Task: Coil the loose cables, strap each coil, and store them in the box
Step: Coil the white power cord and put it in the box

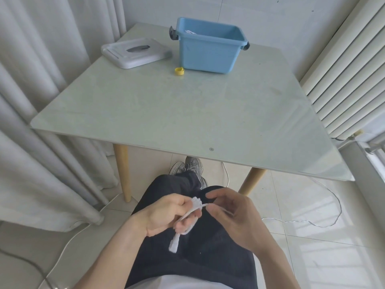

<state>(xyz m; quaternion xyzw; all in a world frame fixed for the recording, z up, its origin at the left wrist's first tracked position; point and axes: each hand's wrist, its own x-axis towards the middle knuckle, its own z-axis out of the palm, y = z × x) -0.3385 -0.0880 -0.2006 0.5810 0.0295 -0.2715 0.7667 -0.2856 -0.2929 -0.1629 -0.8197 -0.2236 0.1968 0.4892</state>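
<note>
Two hands work low over the person's lap, below the near edge of the table (187, 113). The left hand (166, 215) has its fingers curled round a white cable (188, 215), which is looped about those fingers; a white plug (174, 245) on one end hangs just under the hand, and another white end pokes out above the fingers. The right hand (233, 213) is just beside it, pinching the same cable between thumb and fingertips where the strand leaves the left hand. From there the thin white line runs off to the right, down to the tiled floor (312, 247), where it trails in a wide loose curve past the table leg.

On the table, well apart from both hands, stands one blue box (210, 53), open, with something white lying inside near its far wall; what it is cannot be told. One yellow strap (179, 71), rolled into a small ring, lies just in front of the box's left corner. One white lid (135, 53) rests flat to the left of the box. Counted: one cable in hand, one strap, one box, one lid.
</note>
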